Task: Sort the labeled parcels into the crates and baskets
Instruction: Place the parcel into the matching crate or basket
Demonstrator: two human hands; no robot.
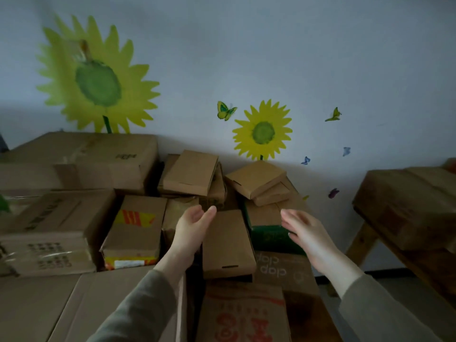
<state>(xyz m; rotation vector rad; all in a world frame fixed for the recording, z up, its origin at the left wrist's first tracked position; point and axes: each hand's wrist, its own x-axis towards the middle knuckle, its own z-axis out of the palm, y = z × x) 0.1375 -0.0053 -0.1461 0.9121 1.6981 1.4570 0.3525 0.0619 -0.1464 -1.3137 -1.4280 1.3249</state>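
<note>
- Head view: a heap of cardboard parcels is piled against a pale wall (320,58) painted with sunflowers (262,130).
- The left hand (195,225) is spread wide, fingers straight, palm turned inward. It holds nothing and sits just beside the left edge of a plain flat parcel (228,243); I cannot tell if it touches.
- The right hand (304,230) is likewise spread and empty, its fingers stretched forward and slightly blurred, over a green-sided box (271,236).
- The plain flat parcel lies between both hands, on top of other cartons.
- To its left sits a yellow-labelled box (137,230).
- More flat parcels (190,172) are stacked behind, near the wall.
- A wooden bench (361,239) stands to the right.
</note>
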